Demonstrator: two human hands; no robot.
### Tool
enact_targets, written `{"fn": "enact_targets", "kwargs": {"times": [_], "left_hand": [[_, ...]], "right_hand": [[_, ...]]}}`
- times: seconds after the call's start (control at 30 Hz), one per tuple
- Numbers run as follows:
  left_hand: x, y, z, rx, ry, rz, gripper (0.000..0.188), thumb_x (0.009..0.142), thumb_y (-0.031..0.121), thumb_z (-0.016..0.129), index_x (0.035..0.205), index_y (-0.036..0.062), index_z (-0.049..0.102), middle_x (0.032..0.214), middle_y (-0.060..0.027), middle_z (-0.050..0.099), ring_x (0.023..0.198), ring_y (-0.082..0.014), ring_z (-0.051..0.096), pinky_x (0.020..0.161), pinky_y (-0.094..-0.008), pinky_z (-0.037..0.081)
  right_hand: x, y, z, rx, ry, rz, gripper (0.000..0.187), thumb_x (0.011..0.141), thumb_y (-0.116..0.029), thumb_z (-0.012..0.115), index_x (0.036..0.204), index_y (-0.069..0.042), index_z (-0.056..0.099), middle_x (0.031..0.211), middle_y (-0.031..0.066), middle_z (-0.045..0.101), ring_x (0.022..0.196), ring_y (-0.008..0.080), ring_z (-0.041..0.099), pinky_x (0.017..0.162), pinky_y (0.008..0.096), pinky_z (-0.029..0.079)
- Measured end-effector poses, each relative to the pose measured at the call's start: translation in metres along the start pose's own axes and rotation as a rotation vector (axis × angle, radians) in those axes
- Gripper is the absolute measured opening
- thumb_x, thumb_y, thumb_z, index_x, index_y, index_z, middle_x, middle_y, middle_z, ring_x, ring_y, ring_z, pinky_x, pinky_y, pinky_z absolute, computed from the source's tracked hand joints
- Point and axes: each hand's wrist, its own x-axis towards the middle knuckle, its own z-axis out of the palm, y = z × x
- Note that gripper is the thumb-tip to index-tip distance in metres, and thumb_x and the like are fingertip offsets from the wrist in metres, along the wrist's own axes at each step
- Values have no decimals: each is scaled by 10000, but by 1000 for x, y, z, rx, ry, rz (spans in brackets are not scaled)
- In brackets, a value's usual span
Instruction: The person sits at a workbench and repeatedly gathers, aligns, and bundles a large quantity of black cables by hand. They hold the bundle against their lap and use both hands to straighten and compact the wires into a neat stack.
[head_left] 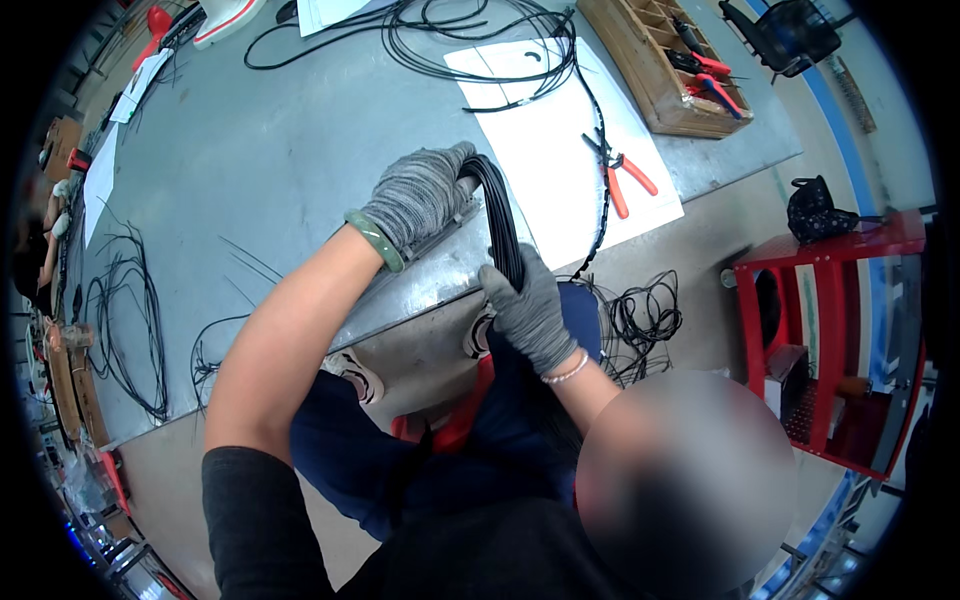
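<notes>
Seen from the head camera, the person is working at the near edge of a grey metal workbench, gripping a thick bundle of black cables with both gloved hands. The left hand, in a grey knitted glove with a green bangle at the wrist, is closing fully around the upper end of the bundle, just above the picture's centre, toward 12 o'clock. The right hand, in a similar grey glove with a thin bracelet, is clamping tightly around the same bundle lower down, at about 4 o'clock from the left hand, where the cables are passing over the bench edge and dropping toward the person's lap. Judging by how things lie, the strands are already gathered into one bunch, but no tie or wrap is showing on it, so the binding looks not yet done; loose black wires are lying unsorted at 9 o'clock and more are coiling at 12 o'clock. Behind the hands, a white paper sheet is lying on the bench at 1 o'clock with red-handled pliers resting on it, and a wooden compartment tray holding more red-handled tools is sitting beyond it. Off the bench, at 3 o'clock, a red metal trolley is standing on a pale concrete floor, with another tangle of black cable lying on the floor between the trolley and the person.
</notes>
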Motion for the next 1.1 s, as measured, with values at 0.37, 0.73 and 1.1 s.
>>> {"fn": "enact_targets", "kwargs": {"times": [0.37,0.73,1.1], "left_hand": [[-20,-15,-17,27,-50,-17,437,876,280,590,1228,35,506,963,-213,645,902,-338,639,798,-422,507],[-191,-119,-47,210,-14,-354,594,827,373,649,1254,-13,499,901,-235,649,882,-362,638,791,-419,501],[-210,-113,0,240,-173,-445,498,804,343,659,1198,69,525,914,-166,657,889,-323,634,794,-433,485]], "right_hand": [[69,-64,-9,385,-377,255,232,884,-239,623,928,-28,536,589,10,497,419,89,461,360,233,401],[44,-69,28,366,-398,251,200,889,-228,599,838,-50,522,585,14,492,416,85,455,342,243,387],[42,-18,50,164,-385,309,191,900,-229,596,846,-57,533,597,7,513,383,83,442,313,235,372]]}}
